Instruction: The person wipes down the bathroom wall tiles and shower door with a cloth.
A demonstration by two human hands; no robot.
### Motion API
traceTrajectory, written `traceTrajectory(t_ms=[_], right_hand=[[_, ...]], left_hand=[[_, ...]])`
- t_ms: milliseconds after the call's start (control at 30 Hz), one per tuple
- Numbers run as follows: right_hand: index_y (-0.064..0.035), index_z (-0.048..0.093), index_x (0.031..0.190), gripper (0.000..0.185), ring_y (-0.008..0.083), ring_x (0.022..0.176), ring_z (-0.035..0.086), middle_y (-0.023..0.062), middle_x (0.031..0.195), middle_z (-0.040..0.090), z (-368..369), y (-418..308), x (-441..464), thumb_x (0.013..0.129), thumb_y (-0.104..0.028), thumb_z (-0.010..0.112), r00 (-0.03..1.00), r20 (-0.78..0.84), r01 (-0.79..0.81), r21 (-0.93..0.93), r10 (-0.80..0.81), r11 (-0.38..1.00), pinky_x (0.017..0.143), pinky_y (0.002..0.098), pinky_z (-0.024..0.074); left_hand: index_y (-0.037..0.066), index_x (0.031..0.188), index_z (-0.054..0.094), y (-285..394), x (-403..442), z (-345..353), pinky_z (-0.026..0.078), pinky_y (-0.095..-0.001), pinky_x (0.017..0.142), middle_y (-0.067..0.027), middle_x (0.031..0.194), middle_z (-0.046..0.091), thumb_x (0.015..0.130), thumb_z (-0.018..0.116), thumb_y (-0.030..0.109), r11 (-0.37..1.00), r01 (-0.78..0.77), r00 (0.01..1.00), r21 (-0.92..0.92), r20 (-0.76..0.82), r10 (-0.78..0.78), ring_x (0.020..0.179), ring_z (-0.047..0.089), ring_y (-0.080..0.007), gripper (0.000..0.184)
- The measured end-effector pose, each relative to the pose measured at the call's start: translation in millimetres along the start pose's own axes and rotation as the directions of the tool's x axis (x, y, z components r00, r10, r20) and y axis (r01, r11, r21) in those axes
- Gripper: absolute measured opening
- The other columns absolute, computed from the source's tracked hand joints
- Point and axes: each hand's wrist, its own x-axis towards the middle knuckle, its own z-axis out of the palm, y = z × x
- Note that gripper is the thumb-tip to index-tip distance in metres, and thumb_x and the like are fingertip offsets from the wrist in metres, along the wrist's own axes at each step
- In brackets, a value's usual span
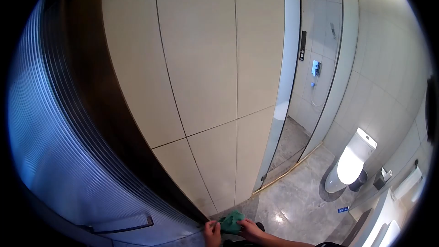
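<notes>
A crumpled green cloth [232, 222] is held between my two hands at the bottom middle of the head view, low near the foot of the tiled wall. My left hand [211, 233] has its fingers closed at the cloth's left edge. On the other side, my right hand [249, 229] pinches the right part of the cloth.
A ribbed glass door [68, 155] with a dark handle [121, 226] stands left. Right of the tiled wall [196, 64] are a glass shower enclosure [315, 64], a white toilet [350, 169], a dark bin [359, 181], a blue packet [343, 209] on the floor and a white counter [377, 217].
</notes>
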Motion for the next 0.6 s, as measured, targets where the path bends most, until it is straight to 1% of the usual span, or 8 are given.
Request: traceTrajectory(t_ms=[133, 167, 200, 267, 333, 400, 467, 600], right_hand=[[-0.0053, 0.050, 0.122, 0.037, 0.0250, 0.114, 0.053, 0.0086, 0.120, 0.056, -20.3, 9.6, 13.0, 0.087, -0.016, 0.053, 1.000, 0.014, -0.019, 0.034, 0.018, 0.999, 0.101, 0.0448, 0.0397], [-0.0043, 0.049, 0.123, 0.041, 0.0263, 0.116, 0.052, 0.0098, 0.123, 0.055, -23.6, 9.9, 15.9, 0.085, -0.017, 0.053, 0.996, 0.091, -0.033, 0.097, 0.024, 0.995, 0.103, 0.0445, 0.0375], [-0.0033, 0.048, 0.125, 0.044, 0.0277, 0.118, 0.051, 0.0110, 0.125, 0.055, -21.6, 8.3, 15.5, 0.083, -0.018, 0.053, 0.985, 0.170, -0.050, 0.158, 0.023, 0.986, 0.105, 0.0442, 0.0354], [-0.0026, 0.048, 0.125, 0.046, 0.0284, 0.120, 0.050, 0.0120, 0.127, 0.054, -11.5, 2.4, 6.4, 0.082, -0.018, 0.053, 0.981, 0.191, -0.014, 0.171, -0.020, 0.985, 0.107, 0.0436, 0.0336], [-0.0019, 0.047, 0.126, 0.048, 0.0291, 0.121, 0.048, 0.0129, 0.128, 0.053, -2.9, -0.8, -0.7, 0.081, -0.018, 0.054, 0.976, 0.209, 0.021, 0.183, -0.059, 0.983, 0.108, 0.0431, 0.0319], [-0.0028, 0.047, 0.127, 0.050, 0.0289, 0.122, 0.048, 0.0126, 0.128, 0.054, -0.1, -3.8, -1.6, 0.079, -0.018, 0.054, 0.980, 0.199, -0.044, 0.238, -0.004, 0.970, 0.109, 0.0432, 0.0305], [-0.0031, 0.047, 0.127, 0.051, 0.0291, 0.122, 0.048, 0.0124, 0.128, 0.053, -3.0, 2.5, 2.0, 0.079, -0.018, 0.055, 0.977, 0.212, -0.053, 0.290, -0.010, 0.955, 0.110, 0.0432, 0.0301], [-0.0040, 0.047, 0.128, 0.052, 0.0297, 0.122, 0.048, 0.0121, 0.130, 0.053, -5.5, 7.8, 7.1, 0.078, -0.018, 0.053, 0.970, 0.237, -0.029, 0.333, -0.054, 0.943, 0.110, 0.0428, 0.0296]], left_hand=[[0.003, 0.104, 0.055, 25.7, -3.4, -2.7, 0.048, -0.0315, 0.077, -0.0091, 0.094, 0.062, 0.091, 0.061, 0.017, 0.982, 0.185, 0.982, -0.039, 0.030, -0.184, 0.091, 0.058, -0.0192, 0.020], [0.003, 0.103, 0.056, 29.2, -2.0, -3.4, 0.048, -0.0309, 0.076, -0.0083, 0.092, 0.062, 0.092, 0.062, 0.018, 0.962, 0.264, 0.964, -0.066, 0.044, -0.261, 0.088, 0.057, -0.0184, 0.020], [0.003, 0.103, 0.056, 12.3, 0.7, -2.8, 0.048, -0.0309, 0.076, -0.0083, 0.092, 0.062, 0.092, 0.062, 0.018, 0.963, 0.261, 0.965, -0.064, 0.049, -0.259, 0.088, 0.057, -0.0184, 0.020], [0.004, 0.103, 0.055, -20.7, 9.6, -1.2, 0.047, -0.0293, 0.075, -0.0067, 0.092, 0.061, 0.092, 0.061, 0.019, 0.997, 0.021, 0.999, -0.079, 0.045, -0.017, 0.084, 0.055, -0.0165, 0.020], [0.004, 0.104, 0.054, -26.5, 10.8, -4.4, 0.047, -0.0291, 0.075, -0.0063, 0.092, 0.060, 0.093, 0.061, 0.019, 0.998, 0.022, 0.999, -0.059, 0.048, -0.019, 0.085, 0.055, -0.0157, 0.020], [0.005, 0.105, 0.054, -8.6, 13.2, -7.0, 0.047, -0.0289, 0.075, -0.0059, 0.091, 0.060, 0.093, 0.061, 0.018, 0.999, 0.020, 0.998, -0.042, 0.054, -0.018, 0.085, 0.055, -0.0149, 0.020], [0.005, 0.107, 0.052, 6.1, 15.7, -11.1, 0.046, -0.0277, 0.075, -0.0056, 0.091, 0.059, 0.093, 0.060, 0.018, 0.981, 0.052, 0.996, -0.188, 0.085, -0.036, 0.085, 0.054, -0.0135, 0.021], [0.006, 0.106, 0.052, -1.6, 24.7, -19.5, 0.047, -0.0268, 0.073, -0.0054, 0.091, 0.059, 0.093, 0.060, 0.015, 0.971, 0.075, 0.988, -0.228, 0.147, -0.042, 0.084, 0.054, -0.0123, 0.018]])
